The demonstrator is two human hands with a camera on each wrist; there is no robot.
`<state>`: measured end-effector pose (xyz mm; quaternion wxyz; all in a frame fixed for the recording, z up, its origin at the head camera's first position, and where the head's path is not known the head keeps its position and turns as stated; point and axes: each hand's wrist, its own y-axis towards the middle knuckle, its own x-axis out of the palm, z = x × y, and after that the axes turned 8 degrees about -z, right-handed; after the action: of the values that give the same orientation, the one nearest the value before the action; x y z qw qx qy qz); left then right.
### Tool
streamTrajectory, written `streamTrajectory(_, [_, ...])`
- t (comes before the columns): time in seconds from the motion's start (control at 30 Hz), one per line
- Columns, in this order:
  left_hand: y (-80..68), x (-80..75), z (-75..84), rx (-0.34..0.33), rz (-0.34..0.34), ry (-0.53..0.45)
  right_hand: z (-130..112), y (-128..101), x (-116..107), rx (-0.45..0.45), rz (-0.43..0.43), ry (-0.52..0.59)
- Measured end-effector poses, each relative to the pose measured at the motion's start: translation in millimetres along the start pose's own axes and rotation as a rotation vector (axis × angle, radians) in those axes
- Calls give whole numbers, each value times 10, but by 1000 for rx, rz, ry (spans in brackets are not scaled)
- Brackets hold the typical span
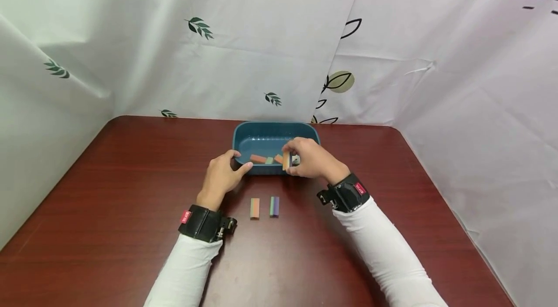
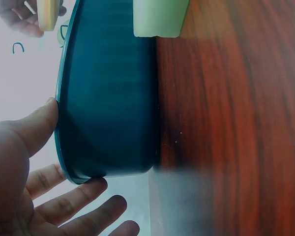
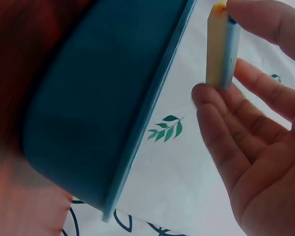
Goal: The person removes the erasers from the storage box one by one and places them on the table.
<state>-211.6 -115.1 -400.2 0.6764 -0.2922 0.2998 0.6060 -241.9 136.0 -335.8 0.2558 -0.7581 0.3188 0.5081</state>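
My left hand (image 1: 221,175) holds the near left corner of a blue plastic bin (image 1: 279,169). In the left wrist view the thumb lies at the rim and the other fingers spread around the end of the bin (image 2: 108,98). My right hand (image 1: 310,158) pinches a small two-toned block (image 1: 286,161) upright, yellowish on one side and pale on the other, above the bin's near rim. In the right wrist view thumb and fingertips grip this block (image 3: 221,51) by its two ends. Inside the bin lie several small blocks, among them an orange one (image 1: 258,159) and a green one (image 1: 269,160).
Two blocks stand side by side on the dark red wooden table (image 1: 131,191), nearer to me than the bin: an orange and green one (image 1: 255,208) and a purple and green one (image 1: 274,207). A white leaf-print curtain (image 1: 244,74) hangs behind the table.
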Motion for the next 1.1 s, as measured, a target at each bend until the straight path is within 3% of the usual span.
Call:
streamTrajectory(0.33, [19,10,40,-10,-4,3,-25,-229,206,45,16,32])
streamTrajectory(0.67, [26,2,52,-17,1,4,-56,-286,295,65,-135,63])
streamTrajectory(1.1, [22,-9,44,-12,-16,13,-132,-274,422,63,-280,-4])
